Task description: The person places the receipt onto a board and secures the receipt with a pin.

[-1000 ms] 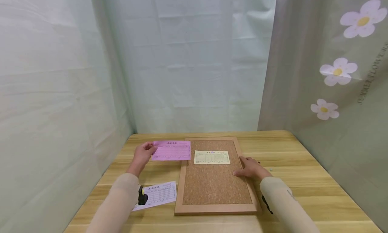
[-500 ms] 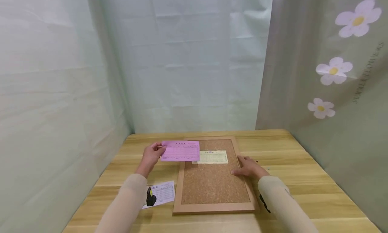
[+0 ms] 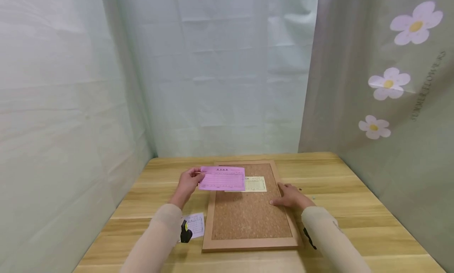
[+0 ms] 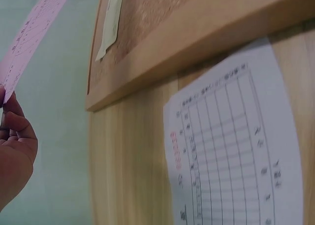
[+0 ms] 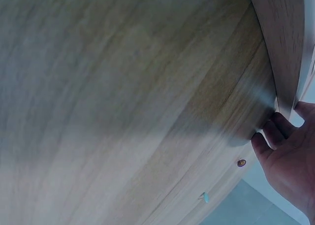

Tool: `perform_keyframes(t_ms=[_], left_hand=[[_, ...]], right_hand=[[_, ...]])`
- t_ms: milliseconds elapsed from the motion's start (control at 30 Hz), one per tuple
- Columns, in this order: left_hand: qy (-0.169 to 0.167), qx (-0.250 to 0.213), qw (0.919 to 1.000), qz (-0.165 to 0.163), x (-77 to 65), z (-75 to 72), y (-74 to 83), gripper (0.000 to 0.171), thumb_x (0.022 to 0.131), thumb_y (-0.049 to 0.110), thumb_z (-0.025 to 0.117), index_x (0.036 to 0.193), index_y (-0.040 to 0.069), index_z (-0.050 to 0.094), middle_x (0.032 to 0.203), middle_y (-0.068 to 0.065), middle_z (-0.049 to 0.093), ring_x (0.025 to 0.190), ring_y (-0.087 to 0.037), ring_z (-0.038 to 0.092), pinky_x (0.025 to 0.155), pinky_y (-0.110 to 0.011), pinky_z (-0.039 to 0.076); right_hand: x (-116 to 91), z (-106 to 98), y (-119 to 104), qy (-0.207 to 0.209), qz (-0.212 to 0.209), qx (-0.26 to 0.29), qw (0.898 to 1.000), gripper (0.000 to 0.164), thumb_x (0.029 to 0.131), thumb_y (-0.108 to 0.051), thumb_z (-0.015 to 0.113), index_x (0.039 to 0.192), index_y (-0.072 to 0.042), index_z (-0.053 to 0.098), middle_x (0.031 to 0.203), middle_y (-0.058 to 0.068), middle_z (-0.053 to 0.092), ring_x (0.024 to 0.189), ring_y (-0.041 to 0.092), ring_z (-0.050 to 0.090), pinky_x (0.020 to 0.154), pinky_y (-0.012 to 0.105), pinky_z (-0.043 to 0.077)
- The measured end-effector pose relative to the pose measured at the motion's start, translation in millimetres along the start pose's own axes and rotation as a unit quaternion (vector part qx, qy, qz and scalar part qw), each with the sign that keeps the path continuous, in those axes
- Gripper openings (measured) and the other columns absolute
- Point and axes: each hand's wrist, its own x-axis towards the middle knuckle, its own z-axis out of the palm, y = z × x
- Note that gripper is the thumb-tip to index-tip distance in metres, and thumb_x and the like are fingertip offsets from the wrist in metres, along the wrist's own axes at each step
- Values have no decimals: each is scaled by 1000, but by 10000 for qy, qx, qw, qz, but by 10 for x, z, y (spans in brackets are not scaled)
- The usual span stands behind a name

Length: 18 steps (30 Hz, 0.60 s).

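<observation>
In the head view my left hand [image 3: 188, 183] pinches the left edge of a pink printed slip [image 3: 223, 178]. The slip is held over the upper left of a wood-framed cork board [image 3: 248, 219]. It hides the left part of a pale yellow slip [image 3: 256, 184] that lies on the cork. My right hand [image 3: 291, 196] holds the board's right frame, thumb over the top and fingers down the outer side. The left wrist view shows the pink slip [image 4: 37, 28] at my fingertips. A white printed slip [image 4: 231, 151] lies on the table left of the board.
On the wooden table [image 3: 354, 221], right of the board, lie a small teal push pin [image 5: 204, 197] and a brown one [image 5: 241, 163] near my right fingers. A pale curtain [image 3: 227, 75] hangs behind the table's far edge, with more fabric at both sides.
My left hand has carried the pink slip rightward, from beside the board to over it, so it now covers part of the yellow slip. My right hand stays at the frame.
</observation>
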Motion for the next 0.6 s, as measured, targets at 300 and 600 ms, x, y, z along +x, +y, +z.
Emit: perform_keyframes(t_ms=[300, 600], left_hand=[[-123, -154, 9998, 23, -56, 198, 26, 20, 97, 2, 62, 115, -6, 64, 94, -12, 62, 76, -14, 56, 65, -24, 46], [-233, -213, 9995, -65, -90, 338, 32, 18, 97, 4, 62, 114, -2, 66, 94, -10, 62, 78, -15, 56, 67, -25, 46]], right_hand=[[-1, -12, 1, -89, -100, 3, 9999, 97, 85, -46, 76, 152, 5, 28, 146, 38, 32, 134, 54, 32, 104, 64, 32], [30, -20, 17, -86, -67, -33, 9999, 99, 85, -48, 75, 153, 5, 27, 147, 38, 31, 135, 54, 31, 105, 64, 31]])
